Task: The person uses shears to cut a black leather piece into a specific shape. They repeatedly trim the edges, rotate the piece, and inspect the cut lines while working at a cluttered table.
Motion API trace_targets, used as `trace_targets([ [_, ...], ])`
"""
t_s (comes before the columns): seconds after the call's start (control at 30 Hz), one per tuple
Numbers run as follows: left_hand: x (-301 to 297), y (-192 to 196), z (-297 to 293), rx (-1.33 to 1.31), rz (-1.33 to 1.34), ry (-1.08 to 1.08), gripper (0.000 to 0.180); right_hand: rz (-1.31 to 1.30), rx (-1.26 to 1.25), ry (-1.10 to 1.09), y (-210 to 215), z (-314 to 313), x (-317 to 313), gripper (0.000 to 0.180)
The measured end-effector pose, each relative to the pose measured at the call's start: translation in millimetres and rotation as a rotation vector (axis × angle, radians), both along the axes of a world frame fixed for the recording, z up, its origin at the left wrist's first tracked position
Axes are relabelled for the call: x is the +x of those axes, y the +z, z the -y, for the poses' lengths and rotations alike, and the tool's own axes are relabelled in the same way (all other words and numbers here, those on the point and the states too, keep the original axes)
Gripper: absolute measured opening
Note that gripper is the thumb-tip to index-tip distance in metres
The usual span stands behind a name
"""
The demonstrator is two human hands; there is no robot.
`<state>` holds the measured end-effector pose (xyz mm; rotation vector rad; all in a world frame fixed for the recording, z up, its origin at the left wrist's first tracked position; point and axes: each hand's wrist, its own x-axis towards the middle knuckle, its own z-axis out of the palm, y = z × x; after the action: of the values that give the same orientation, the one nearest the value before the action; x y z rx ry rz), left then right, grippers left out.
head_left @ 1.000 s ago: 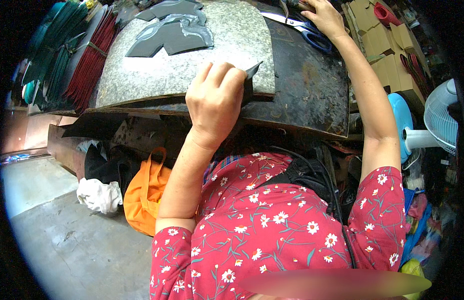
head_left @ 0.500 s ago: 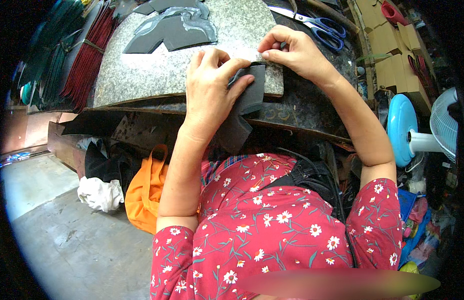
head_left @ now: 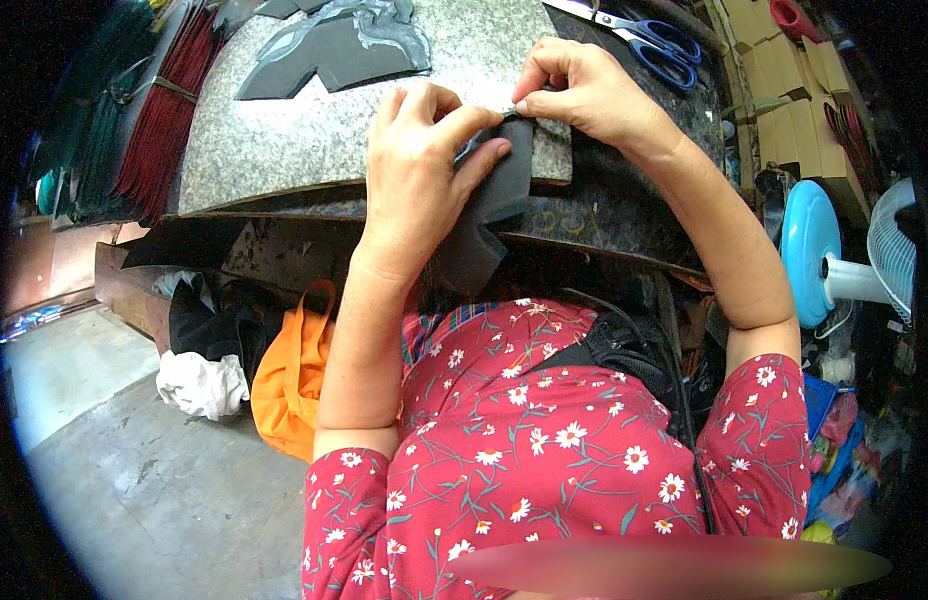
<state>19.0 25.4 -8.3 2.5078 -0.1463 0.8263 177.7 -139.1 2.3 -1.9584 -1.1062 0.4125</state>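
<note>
The concrete floor (head_left: 114, 480) filled the lower left, and the person's red flowered blouse (head_left: 544, 450) filled the lower middle. Above them stood the table (head_left: 624, 200), a dark metal sheet carrying a speckled grey stone slab (head_left: 314, 130). At the slab's near edge lay the dark grey piece (head_left: 489, 215), a flat flexible cut shape; its upper end rested on the stone and the rest hung down over the table's front edge toward the person's lap. The left hand (head_left: 419, 185) lay over the piece's left side, thumb pressed flat on its face and fingers curled above it, its grip clamped on the piece. The right hand (head_left: 584, 95) sat just beside it to the right, thumb and forefinger pinched together on the piece's top corner, so that the two hands nearly touched at that spot. Stacked tan cardboard boxes (head_left: 794, 110) stood at the upper right beyond the table, plain and rectangular. A round light blue fan base (head_left: 809, 250) stood below them. An orange bag (head_left: 294, 375) lay on the floor under the table, with a white cloth (head_left: 199, 385) just left of it. More dark grey cut shapes (head_left: 334, 50) lay on the slab's far part, and blue-handled scissors (head_left: 649, 35) lay at the far right of it.
</note>
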Motion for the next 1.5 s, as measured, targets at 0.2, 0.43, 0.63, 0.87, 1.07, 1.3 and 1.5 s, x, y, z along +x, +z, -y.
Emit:
trace_targets([
  [0.2,0.3,-2.1,0.2,0.002,0.003,0.010,0.022,0.065,-0.067,-0.052,1.4,-1.9,-5.1,0.019],
  [0.43,0.8,-3.6,1.2,0.012,0.032,0.017,0.021,0.364,-0.064,-0.097,0.0,-1.6,-15.1,0.017],
  [0.63,1.1,-5.7,0.5,0.022,0.042,0.023,0.021,0.121,0.005,-0.085,-6.1,-6.0,-6.5,0.020],
  [0.87,0.5,-5.5,3.1,0.093,0.036,0.041,0.023,0.296,-0.041,-0.108,-4.8,-6.1,-11.5,0.019],
  [1.07,-8.6,-0.9,-0.7,0.065,0.024,0.163,0.028,0.434,-0.071,-0.119,-2.3,-7.9,-17.6,0.019],
  [1.3,-11.0,-2.1,-4.2,0.106,0.017,0.091,0.023,0.214,-0.037,-0.111,-2.1,-7.8,-13.3,0.020],
  [1.5,-12.3,-3.1,-2.4,0.094,0.020,0.085,0.019,0.252,-0.071,-0.142,0.9,-11.4,-20.2,0.021],
])
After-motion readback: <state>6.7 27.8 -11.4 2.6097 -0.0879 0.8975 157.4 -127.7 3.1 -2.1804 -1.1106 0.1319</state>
